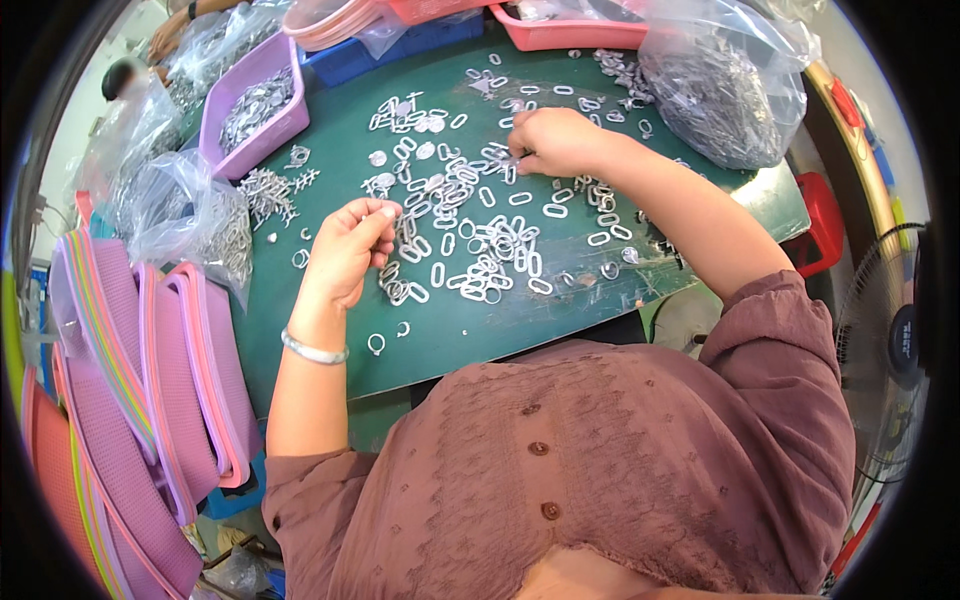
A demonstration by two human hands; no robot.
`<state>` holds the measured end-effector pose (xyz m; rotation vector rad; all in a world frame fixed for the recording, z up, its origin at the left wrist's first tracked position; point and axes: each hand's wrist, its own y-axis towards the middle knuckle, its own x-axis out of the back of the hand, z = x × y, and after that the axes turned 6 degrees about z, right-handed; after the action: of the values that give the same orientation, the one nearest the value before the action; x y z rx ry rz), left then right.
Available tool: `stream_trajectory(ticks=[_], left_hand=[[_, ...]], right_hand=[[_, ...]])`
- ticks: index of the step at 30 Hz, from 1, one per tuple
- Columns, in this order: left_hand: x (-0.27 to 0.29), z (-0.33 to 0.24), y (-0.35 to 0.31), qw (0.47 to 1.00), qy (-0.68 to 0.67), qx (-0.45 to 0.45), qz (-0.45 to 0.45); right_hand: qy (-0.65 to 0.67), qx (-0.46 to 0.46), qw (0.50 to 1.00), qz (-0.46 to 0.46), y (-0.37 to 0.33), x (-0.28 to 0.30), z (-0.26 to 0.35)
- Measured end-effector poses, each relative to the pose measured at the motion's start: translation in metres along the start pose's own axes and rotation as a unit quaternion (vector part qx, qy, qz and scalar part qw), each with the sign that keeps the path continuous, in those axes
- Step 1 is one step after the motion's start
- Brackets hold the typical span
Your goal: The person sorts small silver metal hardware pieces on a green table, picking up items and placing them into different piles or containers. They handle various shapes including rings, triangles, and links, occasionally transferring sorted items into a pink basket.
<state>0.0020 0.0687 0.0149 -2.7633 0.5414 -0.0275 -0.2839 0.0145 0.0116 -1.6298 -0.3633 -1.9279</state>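
Observation:
Small silver-grey metal parts lie over a green tabletop (320, 372), with many oval links (487, 197) among them. My left hand (350, 245) is closed just left of the main heap, thumb and fingers pressed together. Whatever its fingertips hold, if anything, is hidden. Farther right, my right hand (560, 142) reaches down among the links with its fingers pinched. A part at its fingertips is too small to make out. Below my left hand lies a loose ring (376, 344). Flat round pieces (425, 151) lie between the hands.
A purple tray (272, 150) of metal parts stands at the far left, near clear bags (190, 215). Blue (420, 40) and pink (575, 36) trays line the back. A full clear bag (715, 105) sits back right. A fan (885, 340) stands right; another person's hand (168, 38) shows far left.

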Motion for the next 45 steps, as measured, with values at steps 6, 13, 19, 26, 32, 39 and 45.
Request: stream_trajectory(ticks=[6,13,19,26,32,39,45], left_hand=[[0.024,-0.001,0.009,0.989,0.108,-0.004,-0.099],[0.036,-0.003,0.035,0.947,0.282,-0.065,-0.140],[-0.001,-0.010,0.060,0.876,0.466,-0.117,-0.030],[-0.024,-0.023,0.075,0.828,0.560,-0.020,0.040],[-0.016,-0.022,0.078,0.862,0.504,-0.016,0.052],[0.013,-0.019,0.070,0.992,0.078,0.035,0.094],[0.008,-0.016,0.059,0.978,-0.170,0.044,0.110]], right_hand=[[0.002,0.061,0.998,-0.030,0.003,0.001,-0.006],[0.290,0.011,0.956,0.042,-0.003,0.013,-0.009],[0.341,-0.035,0.938,0.047,-0.006,0.019,-0.003],[0.171,0.033,0.984,0.026,-0.007,0.022,-0.005],[0.215,-0.011,0.975,0.054,-0.011,0.026,-0.007],[0.653,-0.031,0.755,0.040,-0.022,0.016,-0.015],[0.746,-0.016,0.666,0.008,-0.020,0.009,-0.009]])
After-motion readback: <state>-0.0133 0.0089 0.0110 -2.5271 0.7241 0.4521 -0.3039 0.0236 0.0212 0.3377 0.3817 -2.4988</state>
